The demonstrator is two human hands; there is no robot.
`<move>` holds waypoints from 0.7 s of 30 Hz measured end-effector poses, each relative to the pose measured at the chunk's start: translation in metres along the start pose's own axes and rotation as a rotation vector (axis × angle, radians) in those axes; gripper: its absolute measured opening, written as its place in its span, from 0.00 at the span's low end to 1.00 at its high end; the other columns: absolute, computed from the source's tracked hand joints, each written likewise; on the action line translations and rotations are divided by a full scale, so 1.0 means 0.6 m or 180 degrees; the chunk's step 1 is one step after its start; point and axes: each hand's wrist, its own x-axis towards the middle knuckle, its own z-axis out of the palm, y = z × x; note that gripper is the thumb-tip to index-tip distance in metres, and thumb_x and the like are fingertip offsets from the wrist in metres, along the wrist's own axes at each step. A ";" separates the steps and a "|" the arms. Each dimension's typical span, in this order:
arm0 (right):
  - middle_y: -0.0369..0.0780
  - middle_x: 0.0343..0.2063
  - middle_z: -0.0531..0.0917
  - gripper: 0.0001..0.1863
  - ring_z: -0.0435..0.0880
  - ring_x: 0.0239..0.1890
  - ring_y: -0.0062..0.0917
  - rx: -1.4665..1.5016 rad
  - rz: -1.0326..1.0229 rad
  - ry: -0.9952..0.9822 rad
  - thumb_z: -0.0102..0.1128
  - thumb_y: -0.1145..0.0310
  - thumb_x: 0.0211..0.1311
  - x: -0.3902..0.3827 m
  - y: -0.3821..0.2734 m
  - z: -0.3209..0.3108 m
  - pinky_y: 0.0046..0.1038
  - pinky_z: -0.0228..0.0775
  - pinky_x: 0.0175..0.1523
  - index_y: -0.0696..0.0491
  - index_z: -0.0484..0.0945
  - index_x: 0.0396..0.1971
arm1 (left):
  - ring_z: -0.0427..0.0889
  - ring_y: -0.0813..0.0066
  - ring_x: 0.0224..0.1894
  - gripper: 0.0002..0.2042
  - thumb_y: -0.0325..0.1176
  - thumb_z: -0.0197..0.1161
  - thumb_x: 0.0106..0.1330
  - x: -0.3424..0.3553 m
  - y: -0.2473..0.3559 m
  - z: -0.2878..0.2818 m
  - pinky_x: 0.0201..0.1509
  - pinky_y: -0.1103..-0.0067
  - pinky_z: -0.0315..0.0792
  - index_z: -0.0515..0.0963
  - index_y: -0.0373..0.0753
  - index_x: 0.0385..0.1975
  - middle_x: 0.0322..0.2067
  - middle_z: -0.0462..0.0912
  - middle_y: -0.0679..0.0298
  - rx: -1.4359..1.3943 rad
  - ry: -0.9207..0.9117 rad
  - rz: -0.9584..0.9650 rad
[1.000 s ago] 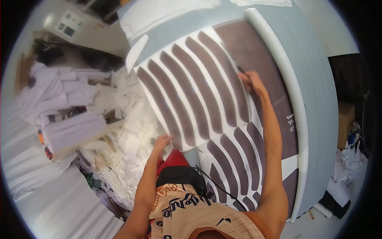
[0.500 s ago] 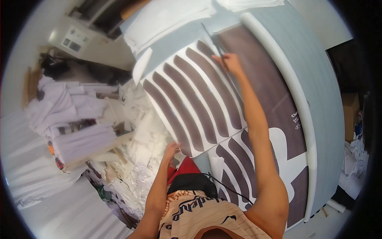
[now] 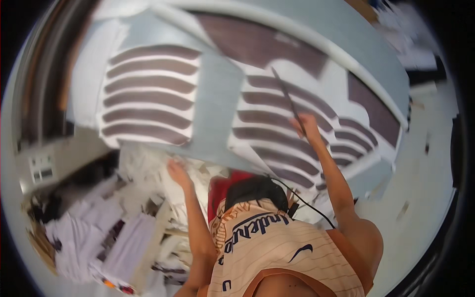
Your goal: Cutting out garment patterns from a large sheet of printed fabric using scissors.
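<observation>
My right hand (image 3: 308,129) is closed around long, dark, slim scissors (image 3: 284,89), blurred by motion, their blades pointing away from me. They are above a white sheet with curved brown strips (image 3: 277,132), part of the larger brown-and-white printed material on the table. My left hand (image 3: 178,173) is off the table's near edge, fingers loosely apart and nothing visible in them. Beyond it, a separate striped sheet (image 3: 148,101) lies flat on the table, a strip of grey tabletop between it and the other printed pieces.
The grey table (image 3: 215,106) curves across the view. A white roll (image 3: 341,62) lies along the printed material's far side. White scraps (image 3: 143,166) heap below the table edge, near stacked white cloth (image 3: 94,232). A black cord (image 3: 309,203) hangs by my waist.
The view has turned. The striped sheet now lies apart, with a wide gap beside it. My left hand has left its corner; my right hand has moved with the scissors to the other striped piece.
</observation>
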 end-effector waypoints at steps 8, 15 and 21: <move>0.30 0.10 0.69 0.26 0.68 0.08 0.15 0.1247 0.1186 0.1588 0.73 0.49 0.59 -0.500 0.386 -0.030 0.21 0.56 0.14 0.49 0.69 0.14 | 0.70 0.47 0.62 0.25 0.42 0.70 0.61 -0.416 0.032 0.234 0.64 0.56 0.63 0.76 0.37 0.56 0.58 0.73 0.45 0.2155 -0.2941 0.4507; 0.30 0.12 0.70 0.26 0.68 0.10 0.16 0.2329 0.1723 0.2294 0.74 0.46 0.55 -0.719 0.537 0.051 0.21 0.59 0.15 0.48 0.71 0.16 | 0.84 0.65 0.30 0.25 0.53 0.69 0.63 -0.620 -0.324 0.221 0.30 0.70 0.75 0.79 0.35 0.45 0.34 0.84 0.58 0.2747 -0.4913 0.1849; 0.29 0.14 0.70 0.21 0.69 0.12 0.15 0.2724 0.1348 0.1987 0.70 0.51 0.62 -0.797 0.647 0.075 0.22 0.60 0.17 0.49 0.73 0.20 | 0.82 0.73 0.28 0.23 0.55 0.70 0.63 -0.751 -0.461 0.291 0.26 0.79 0.71 0.77 0.39 0.35 0.29 0.82 0.64 0.1079 -0.3499 -0.2067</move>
